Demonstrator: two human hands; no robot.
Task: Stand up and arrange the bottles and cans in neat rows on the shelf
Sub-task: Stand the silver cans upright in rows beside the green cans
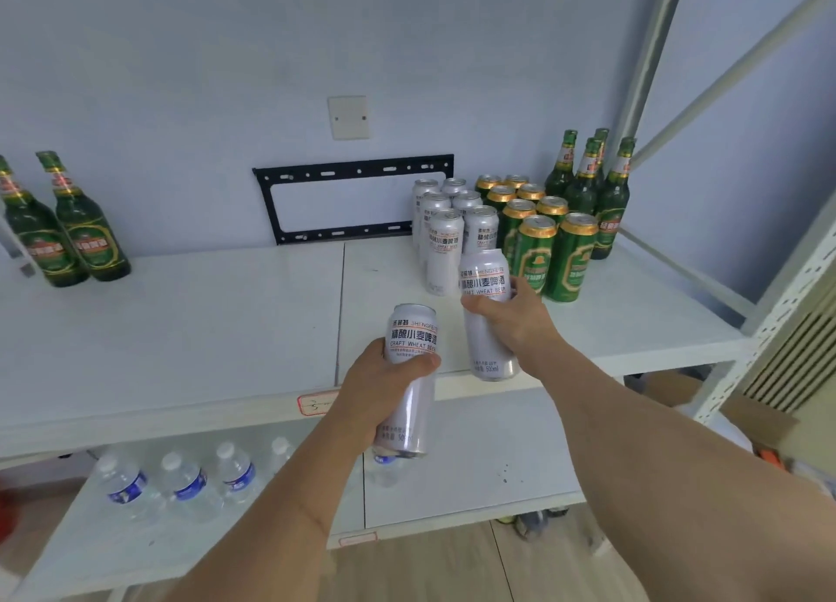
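My left hand (380, 386) grips a white wheat-beer can (411, 330) upright, in front of the white shelf (181, 330) edge. My right hand (515, 316) holds a second white can (486, 280) above the shelf's front, just before the rows of white cans (445, 239). Right of those stand rows of green cans (565, 257) and, behind them, several green bottles (583, 181). Two more green bottles (81, 226) stand at the shelf's far left.
A black metal bracket (353, 172) hangs on the wall behind the shelf. The lower shelf (475, 466) carries several water bottles (185, 484). White shelf uprights (769, 321) rise at the right, with cardboard boxes behind them.
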